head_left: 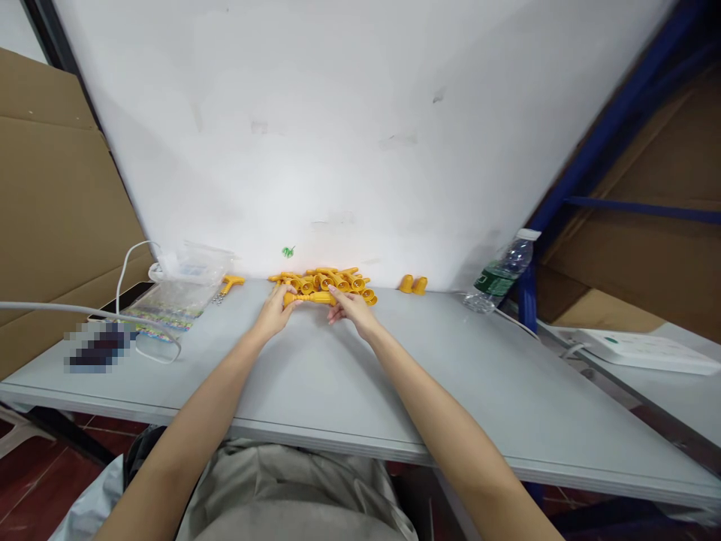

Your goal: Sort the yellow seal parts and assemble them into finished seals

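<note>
A yellow plastic piece with a ribbed, handle-like shaft (312, 297) lies level between my two hands, just in front of the heap. Its left end is in the closed fingers of my left hand (274, 311). At its other end, my right hand (354, 309) grips with thumb and fingers. Behind them, against the white wall, sits a pile of yellow plastic parts (332, 279), several with round cup-shaped ends. My hands hide some of that pile. To its left lies a yellow T-shaped part (231, 282) beside some small metal bits (218, 298).
Two yellow cup-like pieces (413, 284) stand right of the pile. A plastic water bottle (503, 271) leans at the table's right. Clear plastic bags (179, 300), a phone (128, 297) and a white cable (118, 312) occupy the left. A white power strip (647, 352) lies far right.
</note>
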Tool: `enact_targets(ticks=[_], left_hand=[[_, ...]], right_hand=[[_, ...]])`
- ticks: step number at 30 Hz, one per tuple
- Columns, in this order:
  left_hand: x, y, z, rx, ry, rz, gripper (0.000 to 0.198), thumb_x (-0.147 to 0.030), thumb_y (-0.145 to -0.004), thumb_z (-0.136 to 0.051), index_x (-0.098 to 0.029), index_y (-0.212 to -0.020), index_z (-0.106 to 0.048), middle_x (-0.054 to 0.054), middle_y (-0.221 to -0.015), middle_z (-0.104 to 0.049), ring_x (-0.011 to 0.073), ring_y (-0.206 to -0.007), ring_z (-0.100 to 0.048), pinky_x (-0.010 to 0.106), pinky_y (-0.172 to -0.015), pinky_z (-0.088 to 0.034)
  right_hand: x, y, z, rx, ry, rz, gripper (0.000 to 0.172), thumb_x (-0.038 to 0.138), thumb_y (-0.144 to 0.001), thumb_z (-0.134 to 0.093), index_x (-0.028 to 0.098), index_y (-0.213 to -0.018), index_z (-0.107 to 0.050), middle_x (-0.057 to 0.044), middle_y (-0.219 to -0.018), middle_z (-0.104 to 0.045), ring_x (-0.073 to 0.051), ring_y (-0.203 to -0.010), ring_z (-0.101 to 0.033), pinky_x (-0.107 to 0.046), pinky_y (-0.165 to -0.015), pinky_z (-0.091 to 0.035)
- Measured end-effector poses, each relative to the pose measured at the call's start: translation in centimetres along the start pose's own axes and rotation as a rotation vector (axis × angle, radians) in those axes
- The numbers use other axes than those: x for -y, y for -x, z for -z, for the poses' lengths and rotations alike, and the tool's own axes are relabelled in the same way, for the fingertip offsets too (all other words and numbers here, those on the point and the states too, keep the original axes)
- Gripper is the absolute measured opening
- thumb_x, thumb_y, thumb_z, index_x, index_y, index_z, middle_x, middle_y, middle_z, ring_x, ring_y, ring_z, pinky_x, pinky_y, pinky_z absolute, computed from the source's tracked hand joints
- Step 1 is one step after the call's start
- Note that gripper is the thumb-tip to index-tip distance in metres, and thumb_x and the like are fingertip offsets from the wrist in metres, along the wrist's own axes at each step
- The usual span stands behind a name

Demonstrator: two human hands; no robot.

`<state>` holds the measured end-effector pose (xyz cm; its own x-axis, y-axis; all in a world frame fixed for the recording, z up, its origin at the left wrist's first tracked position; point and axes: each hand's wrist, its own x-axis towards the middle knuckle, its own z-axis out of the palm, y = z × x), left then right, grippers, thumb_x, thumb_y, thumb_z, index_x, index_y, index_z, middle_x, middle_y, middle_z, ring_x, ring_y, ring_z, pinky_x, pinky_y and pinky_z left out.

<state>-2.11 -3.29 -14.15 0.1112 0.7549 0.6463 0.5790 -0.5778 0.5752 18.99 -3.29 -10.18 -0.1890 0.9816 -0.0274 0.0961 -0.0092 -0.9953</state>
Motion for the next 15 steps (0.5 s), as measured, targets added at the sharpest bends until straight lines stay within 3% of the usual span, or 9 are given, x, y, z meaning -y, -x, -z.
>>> enact_targets(ticks=[4, 6, 8, 10, 12, 15], left_hand=[[-0.3, 0.0, 0.1, 0.02, -0.002, 0.037, 0.016, -0.037, -0.09, -0.057, -0.025, -0.099, -0.056, 0.004, -0.096, -0.064, 0.0209, -0.101, -0.061, 0.035, -0.085, -0.051], [-0.5, 0.0, 0.2, 0.026, -0.005, 0.066, 0.015, -0.036, -0.09, -0.056, -0.025, -0.099, -0.055, 0.004, -0.097, -0.064, 0.0205, -0.101, -0.062, 0.034, -0.085, -0.051], [-0.5, 0.0, 0.3, 0.028, -0.008, 0.091, 0.015, -0.036, -0.089, -0.056, -0.024, -0.099, -0.056, 0.003, -0.098, -0.064, 0.02, -0.099, -0.062, 0.033, -0.084, -0.051], [-0.5, 0.0, 0.3, 0.022, -0.008, 0.106, 0.015, -0.036, -0.089, -0.056, -0.024, -0.099, -0.056, 0.003, -0.097, -0.064, 0.0195, -0.097, -0.063, 0.033, -0.083, -0.051], [-0.4, 0.0, 0.3, 0.014, -0.008, 0.117, 0.015, -0.036, -0.089, -0.057, -0.024, -0.098, -0.056, 0.002, -0.095, -0.064, 0.0191, -0.095, -0.064, 0.032, -0.082, -0.052], [-0.3, 0.0, 0.4, 0.005, -0.013, 0.138, 0.016, -0.037, -0.088, -0.057, -0.024, -0.097, -0.055, 0.002, -0.093, -0.065, 0.0189, -0.094, -0.064, 0.032, -0.081, -0.052]], right_hand=[[0.2, 0.1, 0.3, 0.011, 0.051, -0.057, 0.055, 0.07, -0.084, -0.052, 0.018, -0.065, -0.059, -0.009, -0.056, -0.066, -0.018, -0.045, -0.062, -0.031, -0.051, -0.054], [0.1, 0.1, 0.8, 0.064, 0.087, -0.029, 0.058, 0.072, -0.084, -0.049, 0.017, -0.084, -0.067, -0.012, -0.073, -0.072, -0.021, -0.052, -0.067, -0.034, -0.055, -0.056], [-0.1, 0.1, 1.4, 0.143, 0.119, 0.062, 0.058, 0.066, -0.082, -0.059, 0.019, -0.115, -0.065, -0.013, -0.102, -0.074, -0.022, -0.068, -0.072, -0.036, -0.067, -0.059], [-0.4, -0.1, 2.0, 0.209, 0.149, 0.163, 0.07, 0.055, -0.077, -0.072, 0.025, -0.138, -0.052, -0.012, -0.126, -0.066, -0.022, -0.089, -0.072, -0.038, -0.082, -0.058], [-0.7, -0.2, 2.3, 0.244, 0.173, 0.226, 0.083, 0.044, -0.072, -0.079, 0.028, -0.145, -0.043, -0.011, -0.137, -0.059, -0.022, -0.108, -0.067, -0.041, -0.094, -0.054], [-1.1, -0.5, 2.3, 0.245, 0.176, 0.269, 0.083, 0.038, -0.071, -0.08, 0.028, -0.146, -0.044, -0.011, -0.142, -0.054, -0.025, -0.126, -0.056, -0.043, -0.099, -0.051]])
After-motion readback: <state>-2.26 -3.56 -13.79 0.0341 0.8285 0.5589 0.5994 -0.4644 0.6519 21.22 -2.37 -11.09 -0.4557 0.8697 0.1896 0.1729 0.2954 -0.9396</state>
